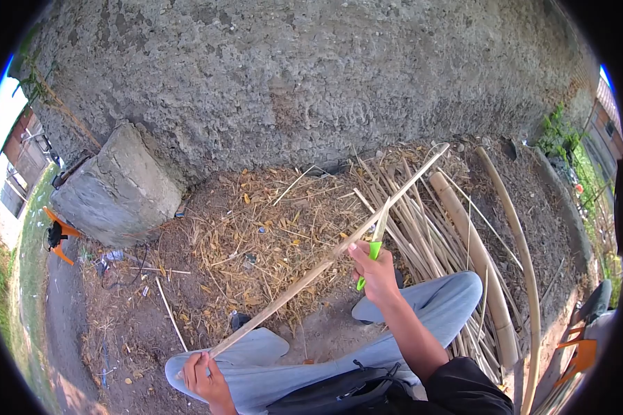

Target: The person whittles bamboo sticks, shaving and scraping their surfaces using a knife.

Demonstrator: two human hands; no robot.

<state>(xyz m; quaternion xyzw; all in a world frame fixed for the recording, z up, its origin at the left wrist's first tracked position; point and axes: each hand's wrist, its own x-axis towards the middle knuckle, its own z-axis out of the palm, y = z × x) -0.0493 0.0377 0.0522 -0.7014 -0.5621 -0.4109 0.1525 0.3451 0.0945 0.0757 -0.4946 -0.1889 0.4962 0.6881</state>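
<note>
A long, pale bamboo strip [284, 299] runs slantwise from my left knee up toward the wall. My left hand [204, 379] grips its near end, fingers closed around it. Further along, my right hand [376, 275] is wrapped round a knife [374, 250] with a bright green handle. The knife's blade points away from me and meets the strip just beyond that hand. My right thumb lies close to the strip; whether it presses on it I cannot tell. Beneath the strip are my legs in light blue trousers [291, 379].
Split bamboo strips [422, 252] lie heaped at the right, beside a thick bamboo pole [474, 252] and a curved pole [518, 235]. A concrete block [128, 183] leans by the rough wall [291, 83]. Dry leaves [256, 242] cover the ground. An orange chair [581, 356] stands far right.
</note>
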